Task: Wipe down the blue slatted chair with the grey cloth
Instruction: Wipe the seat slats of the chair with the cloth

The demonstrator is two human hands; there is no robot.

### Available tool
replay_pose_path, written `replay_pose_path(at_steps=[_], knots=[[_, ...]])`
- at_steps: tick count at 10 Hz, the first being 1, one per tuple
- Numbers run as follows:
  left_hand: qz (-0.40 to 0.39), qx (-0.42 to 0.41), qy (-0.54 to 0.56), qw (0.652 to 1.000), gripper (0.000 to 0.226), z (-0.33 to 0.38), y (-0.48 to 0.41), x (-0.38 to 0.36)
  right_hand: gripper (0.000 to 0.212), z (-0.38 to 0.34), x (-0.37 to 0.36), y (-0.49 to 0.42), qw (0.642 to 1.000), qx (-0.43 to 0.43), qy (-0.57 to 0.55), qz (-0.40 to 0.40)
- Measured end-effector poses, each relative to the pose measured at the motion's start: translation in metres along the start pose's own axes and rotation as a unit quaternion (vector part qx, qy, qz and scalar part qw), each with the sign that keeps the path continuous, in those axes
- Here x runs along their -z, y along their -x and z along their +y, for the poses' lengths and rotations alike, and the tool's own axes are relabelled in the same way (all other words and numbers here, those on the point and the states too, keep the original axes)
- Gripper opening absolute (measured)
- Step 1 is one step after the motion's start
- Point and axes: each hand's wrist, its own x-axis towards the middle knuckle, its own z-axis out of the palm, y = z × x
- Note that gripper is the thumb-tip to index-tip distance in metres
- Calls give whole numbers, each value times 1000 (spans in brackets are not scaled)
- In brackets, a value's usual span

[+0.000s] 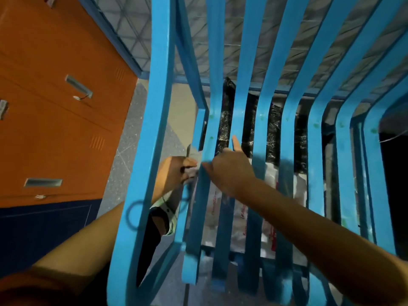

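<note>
The blue slatted chair point(273, 89) fills the middle and right of the view, its curved slats running from top to bottom. My left hand point(175, 171) reaches through the gap beside the chair's side frame and grips a bunched piece of the grey cloth point(191, 172) against the second slat. Only a small pale part of the cloth shows. My right hand point(229, 171) lies on top of the slats, thumb hooked round a slat and forefinger stretched along the one beside it. A watch sits on my left wrist.
Orange lockers point(57, 102) with metal handles stand at the left on a speckled grey floor point(125, 151). Under the chair lie black wrapped bundles point(225, 120) and a white plastic bag point(240, 215) with red print. A blue-framed bed with a wire mesh base point(136, 21) stands behind.
</note>
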Motion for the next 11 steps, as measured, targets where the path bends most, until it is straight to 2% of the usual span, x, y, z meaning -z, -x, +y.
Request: replay_pose_path(at_steps=[1, 2, 3, 4, 5, 6, 7, 8, 9, 10, 11], knots=[[3, -68, -1, 998, 34, -2, -52, 18, 43, 5, 6, -8, 1000, -7, -19, -13], [2, -143, -41, 989, 33, -19, -101, 17, 58, 7, 1, -18, 999, -35, -35, -6], [44, -139, -59, 988, 40, -20, -134, 18, 62, 6, -3, -21, 993, -66, -94, -5], [52, -73, -90, 992, 44, -16, -145, 11, 62, 4, -4, -19, 994, -59, -93, -13], [49, -50, -56, 996, 45, -19, -125, -4, 62, 5, -2, -17, 994, -68, -81, -25], [-9, -42, -1, 999, 52, -9, -84, 0, 57, -2, -1, -9, 994, -74, -58, -50], [-41, 17, 208, 977, 30, 11, -18, -7, 51, -11, 0, 1, 995, -78, -51, -48], [-21, 107, 307, 945, 18, 14, 28, -14, 39, -21, -6, 20, 999, -42, -22, 1], [-81, 180, 310, 930, 18, -1, 80, -26, 39, -34, -8, 43, 999, -49, 4, -22], [-144, 220, 228, 937, 40, -27, 122, -35, 37, -52, -7, 65, 997, -67, -14, -47], [-200, 193, 189, 942, 51, -36, 132, -36, 47, -67, -4, 86, 995, -63, -52, -58]])
